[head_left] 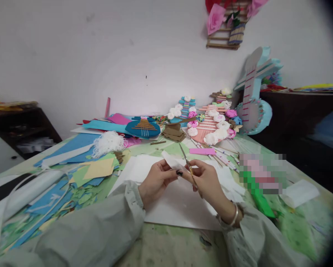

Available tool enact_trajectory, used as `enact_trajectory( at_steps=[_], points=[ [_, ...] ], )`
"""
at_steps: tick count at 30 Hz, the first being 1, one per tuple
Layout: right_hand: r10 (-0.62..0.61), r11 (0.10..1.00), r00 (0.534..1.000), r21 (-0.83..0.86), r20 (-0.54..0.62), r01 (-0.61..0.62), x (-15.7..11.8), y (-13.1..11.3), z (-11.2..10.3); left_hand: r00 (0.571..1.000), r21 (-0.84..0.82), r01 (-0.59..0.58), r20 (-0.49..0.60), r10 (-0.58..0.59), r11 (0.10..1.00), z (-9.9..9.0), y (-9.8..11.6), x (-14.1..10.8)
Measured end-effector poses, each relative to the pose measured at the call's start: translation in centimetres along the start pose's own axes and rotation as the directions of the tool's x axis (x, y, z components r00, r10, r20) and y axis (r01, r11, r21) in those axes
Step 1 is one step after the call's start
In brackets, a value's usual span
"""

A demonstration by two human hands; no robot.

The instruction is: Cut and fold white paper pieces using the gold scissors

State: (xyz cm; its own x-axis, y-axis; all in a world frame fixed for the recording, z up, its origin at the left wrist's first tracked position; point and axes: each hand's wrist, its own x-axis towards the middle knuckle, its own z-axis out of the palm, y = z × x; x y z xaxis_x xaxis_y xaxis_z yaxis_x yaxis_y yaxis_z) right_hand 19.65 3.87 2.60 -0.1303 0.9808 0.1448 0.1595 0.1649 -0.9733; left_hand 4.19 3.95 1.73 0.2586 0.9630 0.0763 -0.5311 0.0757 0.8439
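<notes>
Over large white paper sheets [180, 207] both my hands meet near the middle of the head view. My left hand [157, 180] is closed on a small folded piece of white paper [172, 162]. Thin scissors [189, 163], gold-coloured at the handle, are in my right hand [206, 181], their blades pointing up and away from me. The fingertips of my right hand also touch the white paper, beside a dark-painted thumbnail. Part of the scissors' handle is hidden by my fingers.
White string [109, 144], yellow and green paper [98, 171] and many scraps lie left. Brown paper pieces [173, 132], a teal craft [143, 128] and flowered crafts [210, 122] stand behind. A pink strip [202, 151], rolled sticks, a green object [259, 198] and a white roll [301, 193] lie right.
</notes>
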Motion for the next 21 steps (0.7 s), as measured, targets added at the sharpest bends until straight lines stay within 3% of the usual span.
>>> enact_trajectory(
  at_steps=[4, 9, 21],
  points=[
    [0.006, 0.997, 1.000, 0.082, -0.003, -0.005, -0.8, 0.6, -0.9, 0.996, -0.025, 0.051, -0.069, -0.052, 0.998, 0.0, -0.2, -0.1],
    [-0.057, 0.987, 0.994, 0.147, -0.094, 0.071, -1.0, 0.1, -1.4, 0.989, 0.033, 0.093, -0.119, -0.089, 0.995, -0.4, -0.2, 0.1],
    [-0.062, 0.998, 0.995, -0.006, -0.081, 0.062, -1.7, 0.3, -0.2, 0.980, 0.224, 0.037, -0.197, 0.008, 0.974, -0.3, -0.3, 0.1]
  ],
)
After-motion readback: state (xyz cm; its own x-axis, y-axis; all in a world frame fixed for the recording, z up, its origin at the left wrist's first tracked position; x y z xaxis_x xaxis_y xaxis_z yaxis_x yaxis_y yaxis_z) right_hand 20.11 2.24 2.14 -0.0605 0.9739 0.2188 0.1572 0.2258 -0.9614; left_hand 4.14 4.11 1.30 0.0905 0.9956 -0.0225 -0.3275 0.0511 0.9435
